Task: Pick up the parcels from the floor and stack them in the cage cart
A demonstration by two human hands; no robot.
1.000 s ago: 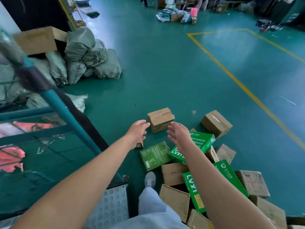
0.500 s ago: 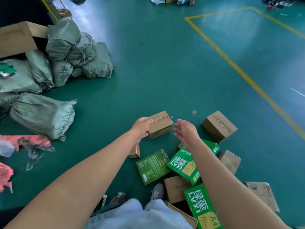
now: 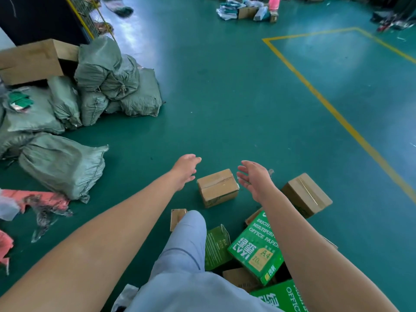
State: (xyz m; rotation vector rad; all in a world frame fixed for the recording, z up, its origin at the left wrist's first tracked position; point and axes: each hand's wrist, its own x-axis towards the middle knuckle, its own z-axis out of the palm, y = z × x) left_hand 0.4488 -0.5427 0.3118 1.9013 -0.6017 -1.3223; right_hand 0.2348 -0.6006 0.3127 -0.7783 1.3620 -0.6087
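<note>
Left hand (image 3: 185, 168) off the small cardboard box (image 3: 218, 188), now spread-fingered beside it, right hand (image 3: 255, 179) likewise spread opposite, both empty.

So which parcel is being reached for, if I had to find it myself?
Start at the heap of boxes by the person's leg. Just beyond it, alone on bare green floor, sits a small brown taped carton, between the open left hand and right hand. Its nearest neighbours are green paper packs.

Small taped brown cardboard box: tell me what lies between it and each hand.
Head view: only bare green floor separates the small taped brown cardboard box from the left hand and right hand.
</note>
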